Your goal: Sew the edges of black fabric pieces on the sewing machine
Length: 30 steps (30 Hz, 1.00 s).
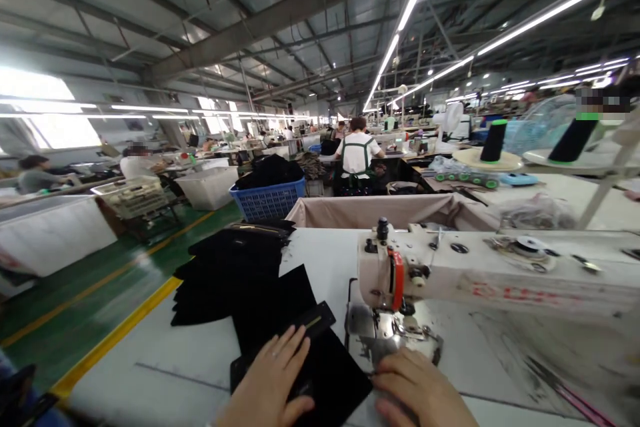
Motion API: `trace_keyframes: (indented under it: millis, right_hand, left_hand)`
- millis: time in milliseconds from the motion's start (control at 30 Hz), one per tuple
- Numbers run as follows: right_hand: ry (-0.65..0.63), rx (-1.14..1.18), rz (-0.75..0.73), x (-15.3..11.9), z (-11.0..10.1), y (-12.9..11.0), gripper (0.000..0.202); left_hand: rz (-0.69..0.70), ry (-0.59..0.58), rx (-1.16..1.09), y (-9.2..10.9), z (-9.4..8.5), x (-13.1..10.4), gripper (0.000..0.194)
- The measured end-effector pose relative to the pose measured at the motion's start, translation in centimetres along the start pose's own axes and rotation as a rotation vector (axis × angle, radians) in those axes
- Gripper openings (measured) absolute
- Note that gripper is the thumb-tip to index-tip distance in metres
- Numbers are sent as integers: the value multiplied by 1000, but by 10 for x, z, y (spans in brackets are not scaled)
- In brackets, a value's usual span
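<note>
A black fabric piece (pixel 333 373) lies on the white sewing table (pixel 200 360), left of the sewing machine's (pixel 385 280) needle area. My left hand (pixel 273 377) rests on it, fingers stretched out and palm down. Just beyond those fingertips is a dark strip (pixel 320 320) with a thin gold-coloured line along it. My right hand (pixel 417 383) has its fingers bent at the fabric's right corner, pinching it close to the machine's metal plate; the exact grip is partly hidden. A fanned stack of black fabric pieces (pixel 225 273) reaches the table's far left edge.
Pink-handled scissors (pixel 575 397) lie at the right. Behind the table are a cloth-lined bin (pixel 360 212) and a blue basket (pixel 270 199) heaped with black fabric. Black thread cones (pixel 494 141) stand at the back right. A person (pixel 357 150) works ahead, back turned.
</note>
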State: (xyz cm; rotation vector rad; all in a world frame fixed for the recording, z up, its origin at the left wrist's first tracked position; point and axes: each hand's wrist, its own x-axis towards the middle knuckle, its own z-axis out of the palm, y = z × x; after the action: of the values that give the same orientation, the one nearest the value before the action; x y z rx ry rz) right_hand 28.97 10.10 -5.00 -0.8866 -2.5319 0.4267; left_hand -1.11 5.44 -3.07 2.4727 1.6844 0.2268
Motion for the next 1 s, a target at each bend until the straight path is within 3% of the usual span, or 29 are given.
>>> trace_keyframes:
  millis: [100, 233, 367, 433, 533, 600, 700, 867, 1000]
  right_hand:
    - [-38, -57, 84, 0, 7, -11, 18]
    - [7, -48, 192, 6, 17, -21, 8]
    - [32, 7, 278, 11, 17, -27, 8]
    - [51, 92, 314, 10, 14, -31, 3]
    - [114, 310, 281, 5, 9, -39, 15]
    - [158, 454, 212, 2, 3, -45, 11]
    - [190, 567, 167, 0, -12, -55, 4]
    - [169, 657, 211, -2, -38, -69, 21]
    - [263, 654, 275, -7, -43, -78, 18]
  left_hand:
    - [-135, 62, -65, -8, 20, 13, 55]
    - [-268, 162, -99, -8, 8, 46, 40]
    - [-263, 151, -145, -4, 1, 61, 7]
    - [-241, 103, -209, 5, -1, 55, 8]
    - [-229, 3, -390, 26, -11, 36, 8]
    - [-228, -67, -723, 43, -23, 23, 11]
    - [-218, -130, -1241, 65, -41, 10, 30]
    - [-346, -11, -1481, 78, -43, 0, 39]
    - [-370, 65, -1536, 85, -38, -4, 43]
